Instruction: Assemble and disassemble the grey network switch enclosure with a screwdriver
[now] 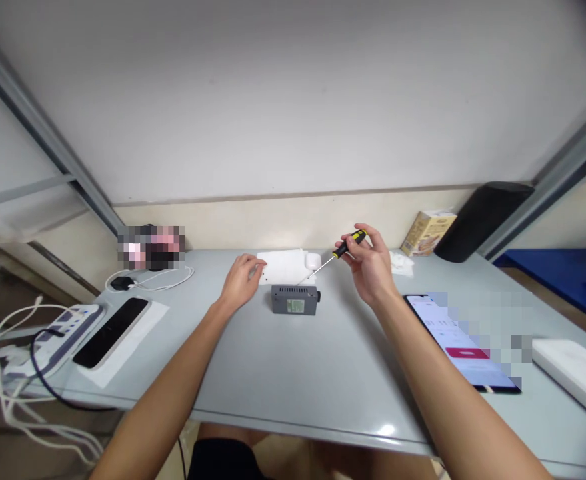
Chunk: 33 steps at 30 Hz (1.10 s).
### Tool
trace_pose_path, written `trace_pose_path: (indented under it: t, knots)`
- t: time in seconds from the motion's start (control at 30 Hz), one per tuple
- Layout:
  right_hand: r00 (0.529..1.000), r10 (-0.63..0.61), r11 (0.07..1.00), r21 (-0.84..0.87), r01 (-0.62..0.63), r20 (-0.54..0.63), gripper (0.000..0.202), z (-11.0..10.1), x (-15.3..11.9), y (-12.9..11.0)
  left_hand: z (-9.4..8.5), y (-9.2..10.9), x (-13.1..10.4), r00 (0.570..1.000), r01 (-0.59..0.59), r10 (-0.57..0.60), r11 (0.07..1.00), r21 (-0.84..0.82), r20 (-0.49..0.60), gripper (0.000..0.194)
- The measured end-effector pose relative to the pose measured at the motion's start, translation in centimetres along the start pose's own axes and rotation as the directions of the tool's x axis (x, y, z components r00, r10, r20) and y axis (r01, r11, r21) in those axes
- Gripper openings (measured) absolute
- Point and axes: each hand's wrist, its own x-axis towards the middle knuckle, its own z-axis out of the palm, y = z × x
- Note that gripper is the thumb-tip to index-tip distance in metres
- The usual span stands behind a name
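Note:
My right hand [370, 263] is closed around the black and yellow handle of a screwdriver [343, 249]. Its thin metal shaft slopes down to the left, toward a small grey metal box [294, 301] with vent slots and a pale label. My left hand [243, 280] rests at the left edge of a white paper [281, 264], thumb and fingertips drawn together. Anything between them is too small to make out. Tiny dark specks, possibly screws, lie on the paper beside the fingertips. A white rounded case [313, 261] sits at the paper's right end.
On the left are a power strip [55, 340] with tangled cables and a phone [113, 332] on paper. A lit tablet-like screen [447, 333] lies right of my forearm, with a white box [573, 373] beyond. A carton [427, 232] and black cylinder [483, 220] stand back right.

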Motion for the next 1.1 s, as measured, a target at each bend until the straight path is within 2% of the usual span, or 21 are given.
trace_pose_path:
  t: [0.07,0.1,0.13,0.17,0.2,0.23,0.27,0.33,0.4,0.5,0.57,0.67,0.77,0.87,0.93,1.0,1.03,1.1]
  knots:
    - [0.999,-0.035,0.999,-0.032,0.036,0.03,0.053,0.5,-0.4,-0.3,-0.6,1.5,0.0,1.0,-0.001,0.003,0.986,-0.168,0.012,0.028]
    - [0.998,-0.05,0.998,-0.044,0.052,0.043,0.053,0.8,-0.6,-0.4,-1.0,2.2,-0.1,0.996,0.011,0.011,0.968,-0.25,0.087,0.029]
    - [0.997,-0.062,0.996,-0.054,0.065,0.052,0.054,1.0,-0.8,-0.5,-1.5,2.9,-0.2,0.976,0.039,0.034,0.944,-0.327,0.213,0.032]
    - [0.996,-0.072,0.995,-0.059,0.075,0.056,0.054,1.3,-1.0,-0.6,-1.9,3.5,-0.3,0.93,0.077,0.076,0.916,-0.394,0.359,0.036]
    - [0.995,-0.078,0.995,-0.064,0.082,0.058,0.054,1.5,-1.2,-0.6,-2.3,3.9,-0.4,0.855,0.122,0.131,0.889,-0.441,0.502,0.043]
    - [0.995,-0.081,0.994,-0.068,0.085,0.059,0.055,1.6,-1.2,-0.7,-2.6,4.2,-0.5,0.804,0.169,0.149,0.871,-0.461,0.576,0.054]
    - [0.995,-0.083,0.994,-0.073,0.087,0.058,0.055,1.6,-1.3,-0.6,-2.7,4.3,-0.6,0.785,0.206,0.143,0.857,-0.472,0.603,0.061]
    - [0.995,-0.08,0.993,-0.084,0.085,0.059,0.055,1.5,-1.2,-0.5,-2.6,4.2,-0.7,0.789,0.266,0.106,0.829,-0.491,0.606,0.059]
    - [0.995,-0.08,0.992,-0.095,0.086,0.061,0.053,1.3,-1.1,-0.3,-1.9,3.9,-0.8,0.806,0.3,0.072,0.806,-0.51,0.587,0.048]
    - [0.995,-0.083,0.99,-0.109,0.09,0.06,0.051,0.9,-0.9,0.0,-0.6,3.6,-1.0,0.842,0.289,0.033,0.815,-0.502,0.539,0.038]
    - [0.995,-0.082,0.989,-0.115,0.088,0.05,0.051,0.8,-0.9,0.2,0.3,3.5,-1.2,0.868,0.225,0.029,0.868,-0.443,0.496,0.034]
    - [0.997,-0.074,0.99,-0.116,0.078,0.037,0.052,0.9,-0.8,0.4,1.4,3.4,-1.7,0.9,0.038,0.096,0.955,-0.295,0.425,0.033]
    - [0.996,-0.079,0.989,-0.117,0.085,0.047,0.049,0.8,-0.8,0.3,2.0,3.6,-2.0,0.915,-0.096,0.168,0.974,-0.206,0.368,0.03]
    - [0.987,-0.118,0.983,-0.126,0.132,0.11,0.044,0.8,-0.9,-0.4,1.4,4.2,-2.0,0.918,-0.16,0.215,0.969,-0.186,0.332,0.028]
    - [0.965,-0.131,0.977,-0.136,0.164,0.227,0.04,0.8,-1.2,-1.2,0.2,4.8,-1.8,0.92,-0.189,0.227,0.971,-0.145,0.32,0.027]
    - [0.916,-0.081,0.973,-0.17,0.159,0.394,0.035,1.0,-1.6,-1.9,-1.2,5.3,-1.8,0.923,-0.153,0.162,0.987,-0.054,0.35,0.028]
    - [0.887,-0.048,0.969,-0.195,0.153,0.46,0.033,1.2,-1.9,-2.2,-1.9,5.5,-1.9,0.91,-0.107,0.099,0.994,-0.002,0.402,0.031]
    - [0.855,-0.027,0.955,-0.24,0.175,0.519,0.031,1.6,-2.4,-2.4,-2.8,5.6,-2.4,0.834,-0.012,-0.013,0.999,0.042,0.552,0.037]
